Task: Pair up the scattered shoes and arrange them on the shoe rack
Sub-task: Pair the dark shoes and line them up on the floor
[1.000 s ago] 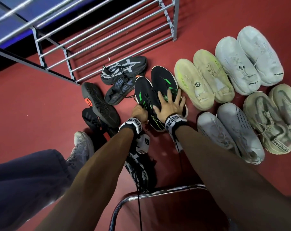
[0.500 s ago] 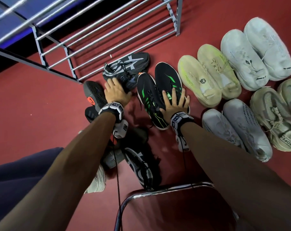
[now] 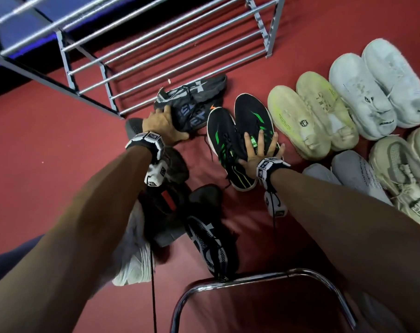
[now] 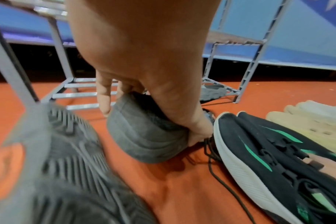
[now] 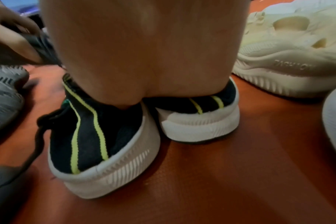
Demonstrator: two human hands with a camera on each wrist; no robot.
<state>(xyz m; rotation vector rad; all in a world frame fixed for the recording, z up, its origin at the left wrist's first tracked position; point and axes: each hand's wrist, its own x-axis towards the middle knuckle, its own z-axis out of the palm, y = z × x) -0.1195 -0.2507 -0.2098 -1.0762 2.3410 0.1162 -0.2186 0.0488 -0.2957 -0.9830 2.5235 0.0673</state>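
A black pair with green stripes (image 3: 230, 138) lies side by side on the red floor, and my right hand (image 3: 259, 150) presses flat on its heels with fingers spread. The right wrist view shows both white-soled heels (image 5: 105, 151) under the palm. To the left, my left hand (image 3: 163, 123) grips the heel of a dark grey shoe (image 4: 144, 136), thumb on one side and fingers curled over the collar. A matching dark grey shoe with a white mark (image 3: 199, 87) lies just behind it. The grey metal shoe rack (image 3: 170, 54) stands beyond, with no shoe seen on its rails in the head view.
An overturned dark shoe (image 4: 67, 166) with an orange spot on its sole lies beside my left wrist. A black-and-white shoe (image 3: 209, 246) lies near a chrome chair frame (image 3: 264, 280). Cream (image 3: 307, 116), white (image 3: 377, 87), grey (image 3: 353, 174) and beige (image 3: 401, 174) pairs line the right.
My left hand left the black-green pair, moved left and forward, and took hold of the dark grey shoe's heel. My right hand stayed pressed on the pair.
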